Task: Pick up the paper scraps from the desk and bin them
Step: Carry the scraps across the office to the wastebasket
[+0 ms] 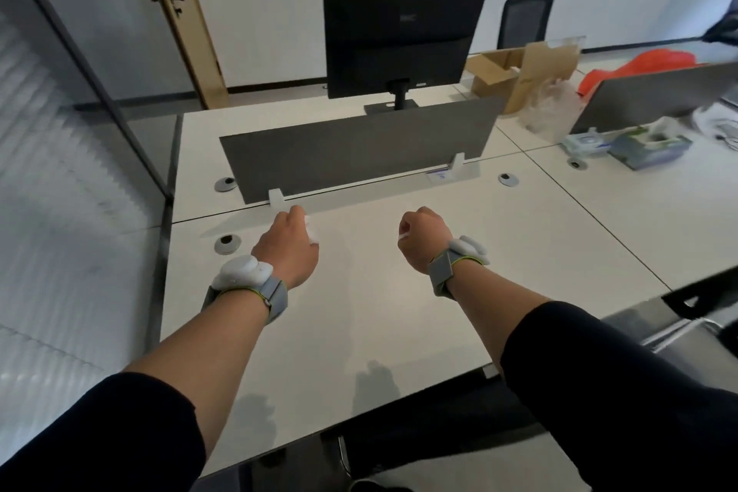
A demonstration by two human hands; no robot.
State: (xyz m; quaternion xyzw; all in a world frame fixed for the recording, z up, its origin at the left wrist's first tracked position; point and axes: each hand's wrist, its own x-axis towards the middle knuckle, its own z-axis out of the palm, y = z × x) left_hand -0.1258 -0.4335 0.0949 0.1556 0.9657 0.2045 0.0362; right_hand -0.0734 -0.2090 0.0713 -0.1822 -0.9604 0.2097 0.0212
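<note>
Both my hands are stretched out over the white desk [359,332], near the grey divider panel [351,156]. My left hand [285,248] is closed around a white crumpled paper scrap [313,231], which pokes out at the fingers. My right hand [419,240] is a closed fist, and a small white bit of paper scrap [402,236] shows at its lower edge. Each wrist wears a grey band with a white sensor. No loose scraps show on the desk surface. No bin is in view.
A black monitor [399,44] stands behind the divider. Cable grommets [227,244] sit in the desk at left and right. Cardboard boxes [515,72], plastic bags and a tissue box [651,148] lie on the desks to the right. A glass partition [80,52] runs along the left.
</note>
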